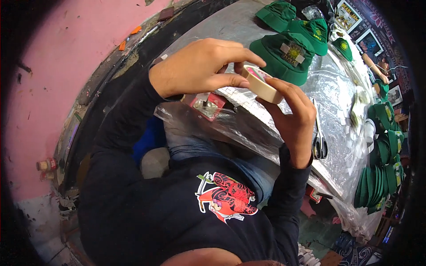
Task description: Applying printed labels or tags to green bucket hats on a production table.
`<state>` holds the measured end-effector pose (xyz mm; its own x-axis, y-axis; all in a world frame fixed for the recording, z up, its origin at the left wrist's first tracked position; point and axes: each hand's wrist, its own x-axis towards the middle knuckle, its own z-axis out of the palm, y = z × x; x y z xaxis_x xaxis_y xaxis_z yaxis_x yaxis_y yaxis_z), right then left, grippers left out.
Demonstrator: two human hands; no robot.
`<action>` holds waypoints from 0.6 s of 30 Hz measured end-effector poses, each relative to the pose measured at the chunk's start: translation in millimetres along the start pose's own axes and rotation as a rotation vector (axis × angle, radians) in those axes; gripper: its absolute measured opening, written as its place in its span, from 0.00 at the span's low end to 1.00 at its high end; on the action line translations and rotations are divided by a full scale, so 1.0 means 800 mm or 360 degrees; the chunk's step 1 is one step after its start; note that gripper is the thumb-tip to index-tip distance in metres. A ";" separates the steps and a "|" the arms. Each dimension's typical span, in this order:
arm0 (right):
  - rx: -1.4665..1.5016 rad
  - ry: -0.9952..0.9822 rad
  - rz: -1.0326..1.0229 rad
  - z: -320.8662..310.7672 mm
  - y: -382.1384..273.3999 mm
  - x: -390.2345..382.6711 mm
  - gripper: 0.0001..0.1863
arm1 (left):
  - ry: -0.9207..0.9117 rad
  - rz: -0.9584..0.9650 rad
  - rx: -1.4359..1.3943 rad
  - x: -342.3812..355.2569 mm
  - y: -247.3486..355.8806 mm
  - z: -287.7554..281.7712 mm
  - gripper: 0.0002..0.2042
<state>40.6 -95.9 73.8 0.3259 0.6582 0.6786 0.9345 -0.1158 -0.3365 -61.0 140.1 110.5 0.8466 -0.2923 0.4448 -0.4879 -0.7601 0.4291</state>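
In front of my chest, a roll of cream masking tape [269,92] is held between both hands. My right hand [293,104] grips its right side, fingers on top and thumb beneath. My left hand [199,66] has its thumb against the roll's left end, and the index finger arches over it; whether it pinches the loose tape end I cannot make out. Just beyond the roll sits a green cap [284,57], its front emblem bordered by pale tape pieces. Black-handled scissors [320,144] lie on the plastic sheet to the right of my right wrist.
Clear plastic sheeting [337,115] covers the table. More green caps [276,15] stand at the back, and stacked green caps [377,186] line the right side. Another person's arm [375,66] reaches in at the far right. A pink wall [49,88] rises to my left.
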 end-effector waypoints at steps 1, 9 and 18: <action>-0.0010 -0.0012 0.0008 -0.003 0.001 -0.003 0.23 | 0.0073 0.0103 0.0181 0.003 0.001 0.002 0.19; 0.1315 -0.0008 0.0774 -0.020 0.008 -0.020 0.21 | 0.0228 0.0683 0.0282 0.026 0.006 0.008 0.19; 0.1396 -0.0013 0.1062 -0.021 0.008 -0.023 0.18 | 0.0292 0.0668 0.0388 0.037 0.011 0.016 0.11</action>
<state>42.9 -121.4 70.7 0.7233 0.6653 0.1849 0.1441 0.1164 -0.9827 -37.5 117.4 116.9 0.5265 -0.5112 0.6793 -0.6954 -0.7186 -0.0018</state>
